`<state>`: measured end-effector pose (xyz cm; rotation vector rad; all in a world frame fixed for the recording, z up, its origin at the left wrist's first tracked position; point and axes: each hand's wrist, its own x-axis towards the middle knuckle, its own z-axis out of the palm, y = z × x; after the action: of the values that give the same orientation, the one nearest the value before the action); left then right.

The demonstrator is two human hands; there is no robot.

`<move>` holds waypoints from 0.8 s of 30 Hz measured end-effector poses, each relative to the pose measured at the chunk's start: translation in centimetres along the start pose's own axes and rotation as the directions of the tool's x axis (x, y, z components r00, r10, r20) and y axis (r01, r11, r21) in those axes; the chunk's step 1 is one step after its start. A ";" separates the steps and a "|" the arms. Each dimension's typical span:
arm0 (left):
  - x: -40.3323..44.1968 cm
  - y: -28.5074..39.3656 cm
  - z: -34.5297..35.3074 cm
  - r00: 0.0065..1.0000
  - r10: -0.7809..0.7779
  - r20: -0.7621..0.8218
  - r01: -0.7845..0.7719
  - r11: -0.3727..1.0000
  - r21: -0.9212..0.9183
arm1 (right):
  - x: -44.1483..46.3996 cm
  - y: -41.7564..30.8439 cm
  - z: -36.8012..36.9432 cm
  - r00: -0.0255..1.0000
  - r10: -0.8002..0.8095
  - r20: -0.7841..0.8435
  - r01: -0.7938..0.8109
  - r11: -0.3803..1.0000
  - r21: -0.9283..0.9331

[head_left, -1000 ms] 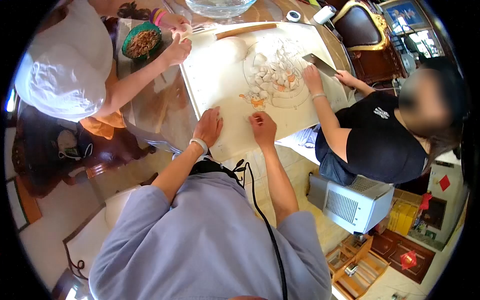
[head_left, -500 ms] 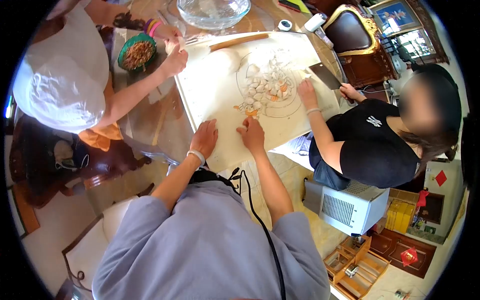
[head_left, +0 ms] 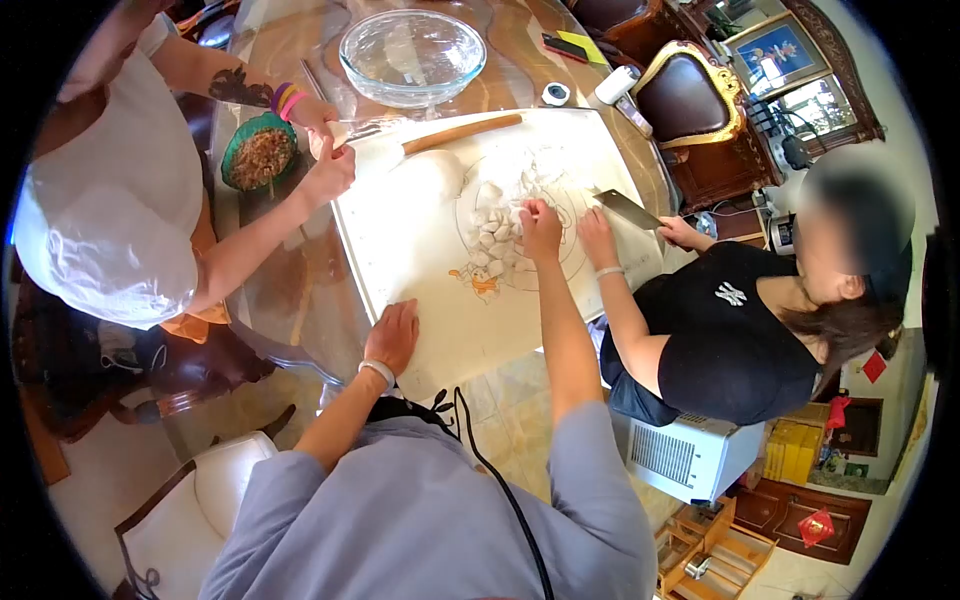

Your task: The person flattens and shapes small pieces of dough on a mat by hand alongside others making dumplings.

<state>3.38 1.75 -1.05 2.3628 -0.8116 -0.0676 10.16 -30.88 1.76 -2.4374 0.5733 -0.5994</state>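
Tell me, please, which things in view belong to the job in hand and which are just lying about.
Part of the job, apparently:
dough pieces, at the right hand
mat, under the left hand
cleaver, in a co-worker's hand
rolling pin

Seemingly just lying about:
dark phone-like object
gilded chair

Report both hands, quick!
Left hand: open, resting on the mat.
Right hand: at the dough pieces; can't tell if holding one.

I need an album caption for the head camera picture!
Right hand at the dough pieces, left hand by the edge of the mat.
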 end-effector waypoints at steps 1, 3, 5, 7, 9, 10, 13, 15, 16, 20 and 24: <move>0.0 -0.1 0.1 1.000 -0.005 0.014 0.005 1.000 -0.008 | 1.1 0.2 0.5 1.000 -0.013 0.008 0.013 0.999 -0.048; 0.2 -0.1 0.1 1.000 -0.003 0.006 0.003 1.000 -0.024 | 3.1 0.1 1.7 0.997 0.035 0.075 -0.038 0.998 0.049; 0.2 -0.1 0.0 1.000 0.007 0.009 -0.007 1.000 -0.017 | 4.0 -0.1 2.5 0.986 0.068 0.153 -0.090 0.987 0.136; 0.1 0.1 -0.2 1.000 0.020 0.012 -0.020 1.000 0.007 | 4.2 -0.6 2.8 0.967 0.176 0.183 -0.182 0.983 0.015; 0.2 0.1 0.1 0.999 0.053 -0.007 -0.053 0.996 0.065 | 4.4 -0.7 3.5 0.949 0.251 0.192 -0.233 0.966 -0.115; 0.3 0.0 0.2 0.997 0.071 -0.021 -0.069 0.993 0.096 | 4.5 -0.6 3.9 0.953 0.237 0.191 -0.213 0.967 -0.137; 0.4 0.3 0.0 0.997 0.061 -0.037 -0.058 0.996 0.062 | 4.3 0.1 3.6 0.972 0.162 0.169 -0.138 0.980 -0.146; 0.5 0.4 -0.1 0.996 0.074 -0.051 -0.071 0.996 0.055 | 4.0 0.0 2.8 0.990 0.064 0.129 -0.055 0.996 -0.077; 0.4 0.4 -0.1 0.996 0.077 -0.055 -0.074 0.996 0.049 | 3.5 -0.2 2.3 0.993 0.025 0.114 -0.020 0.999 -0.048; 0.2 0.1 0.4 0.997 0.050 -0.053 -0.048 0.998 0.037 | -0.3 -3.3 -0.7 0.979 0.009 0.203 -0.035 0.991 0.127; 0.3 0.3 0.2 1.000 0.022 -0.021 -0.022 1.000 -0.020 | -7.6 -4.8 -0.9 0.883 0.027 0.469 -0.202 0.923 0.327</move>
<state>3.39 1.33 -0.97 2.3317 -0.8227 -0.0414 4.82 -23.72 3.13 -2.0628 0.3656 -0.0553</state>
